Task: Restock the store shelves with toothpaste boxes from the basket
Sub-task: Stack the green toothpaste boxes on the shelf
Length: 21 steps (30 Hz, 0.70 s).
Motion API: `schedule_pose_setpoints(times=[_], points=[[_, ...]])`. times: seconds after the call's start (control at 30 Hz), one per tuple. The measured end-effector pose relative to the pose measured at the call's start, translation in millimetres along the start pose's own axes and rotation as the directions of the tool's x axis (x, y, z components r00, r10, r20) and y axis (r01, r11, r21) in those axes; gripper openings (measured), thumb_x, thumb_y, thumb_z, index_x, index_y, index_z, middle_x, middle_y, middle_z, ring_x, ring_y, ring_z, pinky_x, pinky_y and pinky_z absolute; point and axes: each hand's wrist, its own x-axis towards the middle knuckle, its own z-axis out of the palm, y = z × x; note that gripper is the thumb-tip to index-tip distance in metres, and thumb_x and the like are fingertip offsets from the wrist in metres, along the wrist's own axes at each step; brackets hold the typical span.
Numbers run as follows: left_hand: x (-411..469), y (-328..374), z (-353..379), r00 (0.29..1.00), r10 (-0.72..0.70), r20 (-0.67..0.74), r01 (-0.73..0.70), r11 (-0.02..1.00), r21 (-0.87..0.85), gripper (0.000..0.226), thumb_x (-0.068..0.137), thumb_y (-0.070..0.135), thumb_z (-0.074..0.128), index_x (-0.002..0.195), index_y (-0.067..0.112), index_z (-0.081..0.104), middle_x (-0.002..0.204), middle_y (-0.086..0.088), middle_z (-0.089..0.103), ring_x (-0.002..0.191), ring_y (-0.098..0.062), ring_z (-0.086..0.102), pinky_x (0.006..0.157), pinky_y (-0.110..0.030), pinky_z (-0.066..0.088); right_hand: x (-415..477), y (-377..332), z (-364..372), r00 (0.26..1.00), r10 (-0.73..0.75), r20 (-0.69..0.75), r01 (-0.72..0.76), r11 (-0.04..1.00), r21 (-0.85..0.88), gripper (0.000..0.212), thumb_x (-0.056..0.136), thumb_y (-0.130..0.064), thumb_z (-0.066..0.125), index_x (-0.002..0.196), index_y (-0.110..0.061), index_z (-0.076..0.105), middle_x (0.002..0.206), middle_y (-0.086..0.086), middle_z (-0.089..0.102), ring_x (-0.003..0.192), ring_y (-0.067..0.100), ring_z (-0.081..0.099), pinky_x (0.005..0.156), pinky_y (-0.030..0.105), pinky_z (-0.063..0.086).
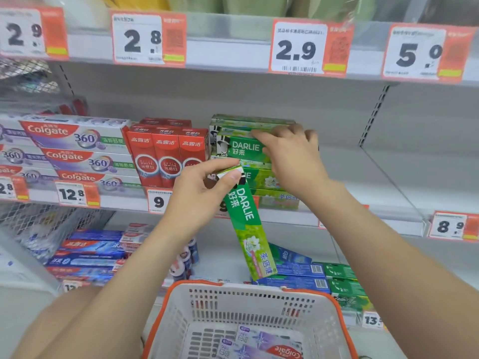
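Two hands are engaged at the middle shelf. The left hand (pixel 197 195) pinches the upper end of a long green cardboard Darlie toothpaste box (pixel 250 234) between thumb and curled fingers. The box hangs tilted, its lower end pointing down toward the white perforated plastic basket with an orange rim (pixel 259 304). The right hand (pixel 293 156) curls its fingers over the right part of the top front box (pixel 242 147) in the stack of matching green boxes (pixel 261 181) on the shelf, with the thumb laid along the box's upper edge.

Hazards, as judged:
1. The held box is gripped at one end only. A slack pinch lets it swing or drop, probably into or beside the basket.
2. The top front box sits forward of the box behind it. An uneven push can skew the stack or tip a box over the shelf lip.
3. The stack stands just beside a row of upright red toothpaste boxes (pixel 166 156). Feeding the new box in at an angle can knock them.

Surface: a pale grey metal shelf (pixel 363 182) extends to the right of the stack. White-and-orange price tags (pixel 298 47) run along the shelf edges. Purple-and-white Colgate boxes (pixel 85 151) lie stacked at the left. Further purple boxes (pixel 261 343) lie in the basket, so restocking appears unfinished.

Room: a store aisle; little else shows.
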Motion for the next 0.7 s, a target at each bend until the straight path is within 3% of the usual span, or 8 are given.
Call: schedule_pose_setpoints(times=[0.1,0.2,0.3,0.37,0.43,0.6,0.67,0.7], points=[[1,3,-2,0.999,-0.009,-0.048,0.005,0.996,-0.085,0.020,0.098,0.021,0.072,0.117,0.020,0.079,0.111,0.008,0.079,0.102,-0.018,0.076,0.086,-0.047,0.064,-1,0,3,0.995,0.052,-0.083,-0.049,0.998,0.038,0.047,0.099,-0.022,0.061,0.141,-0.043,0.059,0.141,0.007,0.055,0.126,0.040,0.044,0.097,0.048,0.035],[3,8,-4,0.990,-0.042,-0.133,0.017,0.983,-0.181,0.021,0.094,0.022,0.077,0.115,0.022,0.079,0.108,0.005,0.080,0.099,-0.021,0.077,0.076,-0.039,0.064,-22,0,-9,0.961,0.147,-0.236,-0.063,0.942,0.329,0.030,0.099,-0.020,0.056,0.124,-0.031,0.069,0.118,0.001,0.059,0.109,0.031,0.047,0.089,0.041,0.037],[6,11,-4,0.968,-0.091,-0.232,0.018,0.954,-0.298,0.019,0.095,0.021,0.077,0.114,0.025,0.077,0.109,0.001,0.079,0.102,-0.025,0.077,0.080,-0.049,0.065,-44,11,-35,0.984,0.180,0.003,-0.132,0.709,0.693,0.016,0.100,-0.025,0.060,0.092,-0.024,0.074,0.083,-0.008,0.067,0.082,0.016,0.057,0.076,0.033,0.046],[7,14,0,0.948,-0.117,-0.295,-0.007,0.922,-0.388,0.017,0.098,0.019,0.073,0.115,0.023,0.074,0.109,0.001,0.078,0.103,-0.024,0.076,0.077,-0.048,0.065,-56,24,-45,0.980,0.114,0.166,-0.200,0.645,0.738,0.017,0.096,-0.036,0.066,0.085,-0.025,0.075,0.080,-0.006,0.073,0.077,0.012,0.065,0.068,0.028,0.049],[8,19,7,0.926,-0.131,-0.353,-0.051,0.886,-0.461,0.014,0.101,0.018,0.069,0.114,0.023,0.070,0.113,0.001,0.076,0.106,-0.019,0.074,0.073,-0.039,0.065,-63,38,-46,0.976,0.113,0.186,-0.215,0.651,0.728,0.015,0.090,-0.042,0.073,0.091,-0.028,0.076,0.084,-0.010,0.075,0.083,0.010,0.070,0.068,0.025,0.048],[10,25,27,0.901,-0.135,-0.412,-0.100,0.860,-0.500,0.005,0.105,0.023,0.062,0.110,0.026,0.062,0.123,-0.005,0.070,0.110,-0.019,0.073,0.074,-0.033,0.063,-68,58,-41,0.960,0.166,0.227,-0.281,0.544,0.791,0.037,0.090,-0.054,0.074,0.120,-0.032,0.072,0.112,-0.011,0.075,0.105,0.016,0.072,0.095,0.045,0.057],[11,23,27,0.904,-0.065,-0.423,-0.115,0.916,-0.384,0.005,0.106,0.029,0.062,0.110,0.026,0.063,0.120,0.000,0.068,0.107,-0.020,0.073,0.077,-0.037,0.065,-66,61,-39,0.963,0.184,0.198,-0.267,0.532,0.804,0.035,0.094,-0.049,0.073,0.123,-0.029,0.070,0.108,-0.007,0.077,0.099,0.028,0.074,0.091,0.053,0.058],[12,21,23,0.892,0.040,-0.449,-0.141,0.971,-0.194,0.010,0.106,0.032,0.062,0.113,0.025,0.065,0.122,0.001,0.063,0.103,-0.017,0.073,0.077,-0.037,0.065,-65,62,-39,0.965,0.204,0.166,-0.251,0.531,0.809,0.031,0.097,-0.043,0.072,0.123,-0.028,0.070,0.105,-0.004,0.078,0.096,0.029,0.074,0.089,0.053,0.059]])
